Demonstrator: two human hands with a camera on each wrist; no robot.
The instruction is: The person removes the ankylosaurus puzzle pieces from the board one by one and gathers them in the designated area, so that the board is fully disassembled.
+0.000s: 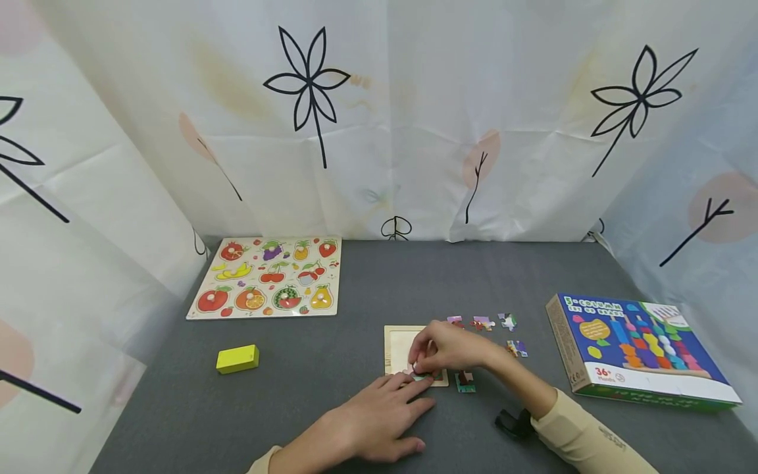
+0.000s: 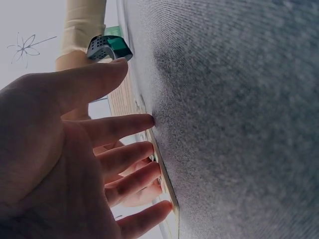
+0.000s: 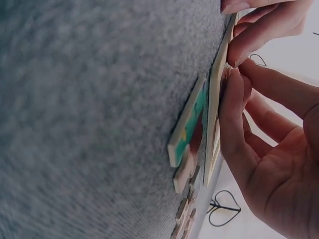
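A small square wooden puzzle tray [image 1: 387, 349] lies on the grey table, with colourful pieces along its near side. My right hand [image 1: 453, 345] is over the tray, thumb and forefinger pinching a small puzzle piece that the fingers mostly hide. Stretched out flat, my left hand [image 1: 379, 418] touches the tray's near edge with its fingertips; the left wrist view shows its fingers spread and straight. Just right of the tray lies a loose green-edged jigsaw piece [image 1: 465, 382], also seen in the right wrist view as a thick piece [image 3: 189, 124] beside the tray's edge.
Several more jigsaw pieces [image 1: 482, 323] lie behind and right of the right hand. A blue toy box [image 1: 645, 349] stands at the right. At the left are a yellow block [image 1: 237, 359] and a fruit puzzle board [image 1: 266, 289]. A black band [image 1: 514, 424] is by the right wrist.
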